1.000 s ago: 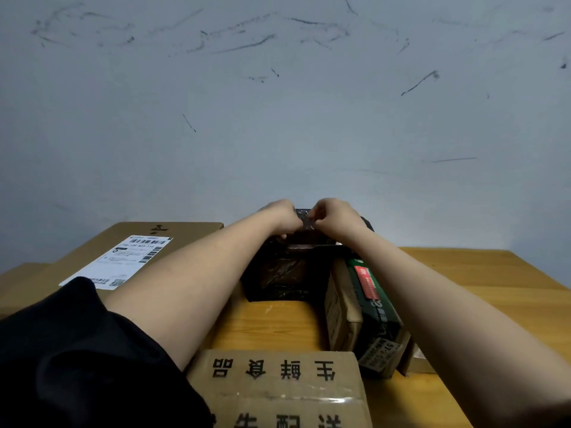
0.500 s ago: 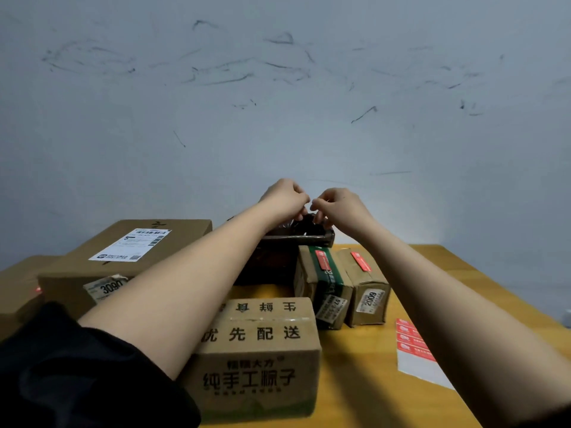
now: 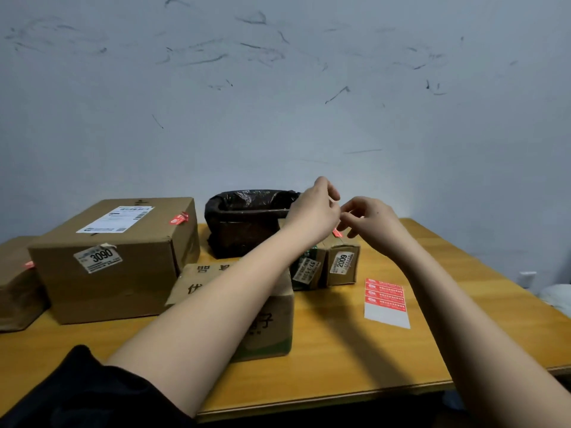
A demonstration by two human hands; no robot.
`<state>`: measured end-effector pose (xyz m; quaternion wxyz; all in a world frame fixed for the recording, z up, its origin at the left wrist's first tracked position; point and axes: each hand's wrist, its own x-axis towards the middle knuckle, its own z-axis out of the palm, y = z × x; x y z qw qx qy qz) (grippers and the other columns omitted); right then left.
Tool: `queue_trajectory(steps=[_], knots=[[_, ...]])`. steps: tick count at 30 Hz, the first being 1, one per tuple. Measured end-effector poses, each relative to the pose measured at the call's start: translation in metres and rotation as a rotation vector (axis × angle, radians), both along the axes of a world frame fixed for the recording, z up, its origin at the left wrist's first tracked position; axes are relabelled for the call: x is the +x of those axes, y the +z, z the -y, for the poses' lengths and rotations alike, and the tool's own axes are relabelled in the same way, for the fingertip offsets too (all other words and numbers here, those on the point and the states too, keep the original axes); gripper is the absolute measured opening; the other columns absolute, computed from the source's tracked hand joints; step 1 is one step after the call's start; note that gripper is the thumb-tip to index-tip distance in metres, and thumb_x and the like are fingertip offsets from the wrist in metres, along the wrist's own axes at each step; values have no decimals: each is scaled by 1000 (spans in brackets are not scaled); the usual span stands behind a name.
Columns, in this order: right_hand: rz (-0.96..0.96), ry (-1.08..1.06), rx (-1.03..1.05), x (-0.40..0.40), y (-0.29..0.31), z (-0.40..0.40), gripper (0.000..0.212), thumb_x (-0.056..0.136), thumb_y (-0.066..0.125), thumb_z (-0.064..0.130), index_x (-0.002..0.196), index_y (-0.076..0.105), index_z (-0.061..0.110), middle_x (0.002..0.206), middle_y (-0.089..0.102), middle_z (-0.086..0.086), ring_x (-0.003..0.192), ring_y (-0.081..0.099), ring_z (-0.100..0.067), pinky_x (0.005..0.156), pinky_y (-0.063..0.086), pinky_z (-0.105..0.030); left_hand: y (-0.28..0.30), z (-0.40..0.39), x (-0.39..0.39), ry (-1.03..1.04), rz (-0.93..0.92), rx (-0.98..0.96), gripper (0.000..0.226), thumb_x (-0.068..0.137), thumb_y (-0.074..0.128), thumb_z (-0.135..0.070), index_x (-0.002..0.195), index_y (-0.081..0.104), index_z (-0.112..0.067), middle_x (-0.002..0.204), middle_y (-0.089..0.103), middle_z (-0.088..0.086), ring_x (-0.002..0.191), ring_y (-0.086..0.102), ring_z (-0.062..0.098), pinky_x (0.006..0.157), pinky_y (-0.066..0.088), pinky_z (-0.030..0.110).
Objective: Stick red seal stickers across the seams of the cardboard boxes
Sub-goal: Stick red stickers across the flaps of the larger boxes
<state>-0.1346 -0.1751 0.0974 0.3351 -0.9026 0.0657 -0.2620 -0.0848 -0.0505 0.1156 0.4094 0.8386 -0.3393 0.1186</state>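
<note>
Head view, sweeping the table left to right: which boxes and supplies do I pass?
Partly cut-off brown box → large box labelled 3090 → black-bag-lined bin → small box labelled 2009 → red seal sticker sheet.

A yellow-brown wooden bench carries everything in view and stands against a pale grey-blue wall scored with dark scuff marks. At the back of the bench, close to the wall, sits a container lined with a glossy black plastic bag, its mouth open upward. Past the bench's right edge lies something white and crumpled, too blurred to identify.
</note>
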Motion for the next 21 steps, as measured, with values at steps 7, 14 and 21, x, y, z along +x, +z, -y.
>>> queue_trajectory(steps=[7, 14, 21], knots=[[-43, -91, 10, -25, -44, 34, 9, 90, 58, 15, 83, 64, 16, 68, 65, 8, 60, 65, -11, 57, 44, -20, -41, 43, -30, -98, 14, 74, 18, 90, 46, -9, 106, 51, -15, 109, 62, 8, 100, 58, 26, 83, 47, 37], [-179, -204, 8, -23, -104, 72, 6, 86, 62, 19, 89, 67, 19, 92, 69, 1, 93, 63, -18, 79, 47, -33, -95, 76, -29, -110, -98, 192, 24, 92, 45, -9, 114, 52, -13, 120, 57, 9, 113, 52, 26, 90, 41, 35], [-365, -362, -177, -19, -150, 97, 50, 89, 60, 36, 134, 47, 20, 135, 50, -5, 127, 45, -26, 101, 38, -39, -142, 92, -16, -123, -188, 285, 32, 92, 47, -8, 124, 49, -15, 129, 47, 11, 116, 51, 29, 95, 42, 37]])
